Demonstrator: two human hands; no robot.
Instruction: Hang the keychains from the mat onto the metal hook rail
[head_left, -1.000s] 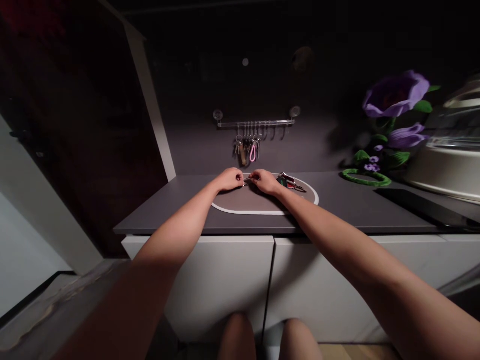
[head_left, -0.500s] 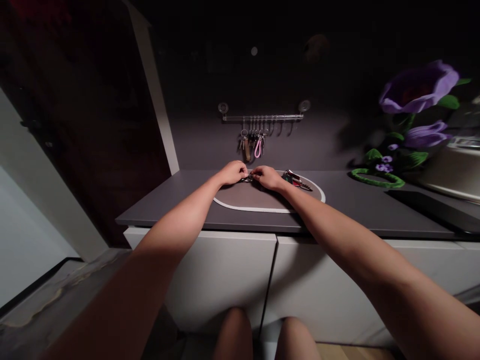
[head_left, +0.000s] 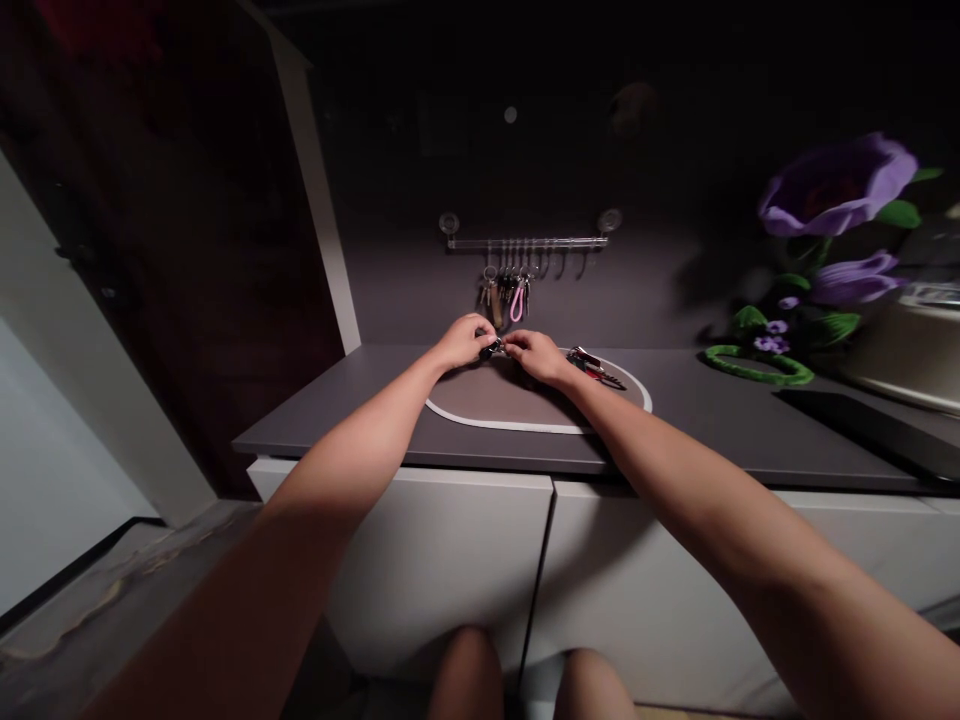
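Note:
Between my hands, just over the oval mat [head_left: 517,412], is a small bunch of keys [head_left: 495,347] with a dark part and a shiny metal part. My left hand [head_left: 464,342] pinches its left side between thumb and fingers. From the other side, the fingertips of my right hand [head_left: 534,355] close on the metal part. Beside my right wrist, more keys [head_left: 600,372] with red and dark parts lie on the mat, partly hidden by the wrist. Finer detail of the held bunch is too small to make out.
A clear hook rail [head_left: 529,243] is fixed to the wall with several key bunches hanging, one with a pink loop [head_left: 517,303]. Purple artificial flowers [head_left: 840,190] stand at the right, near a flat black object [head_left: 870,432]. White cabinet doors [head_left: 450,560] lie below the countertop [head_left: 315,405].
Both hands have risen slightly relative to the mat, and the held bunch now shows a dark part by my left fingers. The view has tilted up a little.

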